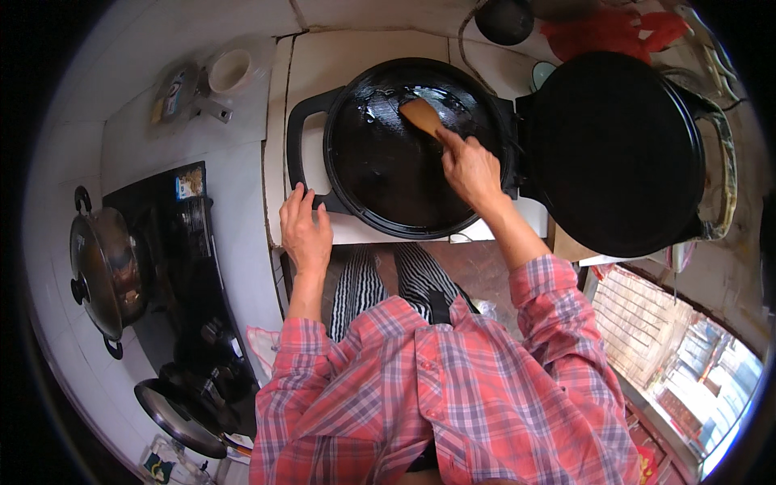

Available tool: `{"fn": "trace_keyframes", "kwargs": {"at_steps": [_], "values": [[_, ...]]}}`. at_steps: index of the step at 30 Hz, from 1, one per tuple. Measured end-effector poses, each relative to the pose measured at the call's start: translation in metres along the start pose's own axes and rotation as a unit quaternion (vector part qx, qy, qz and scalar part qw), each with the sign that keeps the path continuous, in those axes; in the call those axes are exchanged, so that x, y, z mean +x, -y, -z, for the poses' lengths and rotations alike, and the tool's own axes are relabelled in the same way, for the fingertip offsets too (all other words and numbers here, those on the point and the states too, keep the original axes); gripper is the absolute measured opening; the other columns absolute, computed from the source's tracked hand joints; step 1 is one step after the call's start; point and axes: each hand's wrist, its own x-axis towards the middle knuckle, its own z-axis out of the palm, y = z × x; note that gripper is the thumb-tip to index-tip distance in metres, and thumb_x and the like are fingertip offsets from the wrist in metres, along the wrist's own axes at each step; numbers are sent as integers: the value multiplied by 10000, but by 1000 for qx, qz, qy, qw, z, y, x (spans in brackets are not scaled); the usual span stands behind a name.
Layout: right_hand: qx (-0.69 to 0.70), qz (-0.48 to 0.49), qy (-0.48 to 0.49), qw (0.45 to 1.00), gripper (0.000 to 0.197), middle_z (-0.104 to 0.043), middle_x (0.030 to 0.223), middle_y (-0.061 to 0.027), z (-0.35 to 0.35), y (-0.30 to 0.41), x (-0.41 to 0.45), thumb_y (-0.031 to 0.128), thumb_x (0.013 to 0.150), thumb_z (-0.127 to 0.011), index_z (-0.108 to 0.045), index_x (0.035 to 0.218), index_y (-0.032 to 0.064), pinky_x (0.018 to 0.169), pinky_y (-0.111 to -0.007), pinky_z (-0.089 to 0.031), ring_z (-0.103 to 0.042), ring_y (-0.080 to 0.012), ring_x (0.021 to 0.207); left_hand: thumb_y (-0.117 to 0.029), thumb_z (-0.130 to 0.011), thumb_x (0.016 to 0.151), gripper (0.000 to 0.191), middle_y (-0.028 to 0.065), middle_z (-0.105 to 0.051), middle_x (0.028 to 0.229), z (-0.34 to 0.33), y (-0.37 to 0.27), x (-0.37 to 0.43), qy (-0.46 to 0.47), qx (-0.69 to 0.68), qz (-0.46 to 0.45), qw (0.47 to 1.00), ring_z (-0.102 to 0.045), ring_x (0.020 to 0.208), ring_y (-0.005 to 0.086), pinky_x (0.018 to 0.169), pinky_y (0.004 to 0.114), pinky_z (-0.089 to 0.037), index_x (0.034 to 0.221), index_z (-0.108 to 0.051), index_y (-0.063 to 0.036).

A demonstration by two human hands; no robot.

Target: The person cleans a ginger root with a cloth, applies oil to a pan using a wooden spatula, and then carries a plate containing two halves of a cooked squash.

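My right hand grips a wooden spatula, its index finger stretched along the handle. The spatula's flat blade rests on the wet, shiny plate of a round black electric griddle. Beside the griddle's left side, my left hand lies with its fingertips at the near corner of the black loop handle; it is not wrapped around it. The griddle's round lid is swung back to the right on its hinge. The spatula's grip end is hidden inside my right hand.
A lidded steel pot stands on a black gas hob at the left, with a frying pan nearer me. A white bowl sits at the back left. Behind the lid lies a red plastic bag near a dark round pan.
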Motion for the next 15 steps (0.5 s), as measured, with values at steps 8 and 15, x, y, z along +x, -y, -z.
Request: {"fn": "trace_keyframes", "kwargs": {"at_steps": [8, 15], "values": [[-30, 78, 36, 996, 305, -650, 890, -218, 10, 21, 56, 216, 868, -528, -646, 1148, 198, 696, -461, -535, -655, -385, 785, -117, -645, 831, 290, 103, -582, 1282, -2, -1, 1, -4, 1, 1, 1000, -526, 1157, 303, 975, 387, -433, 1104, -660, -22], [-45, 60, 44, 996, 324, -619, 816, -188, 30, -35, -19, 197, 869, -541, -642, 1176, 222, 632, -462, -525, -643, -371, 687, -86, -640, 821, 280, 107, -577, 1275, 1, -1, 0, -2, 12, -2, 1000, -523, 1169, 302, 976, 391, -442, 1089, -651, -6]]}}
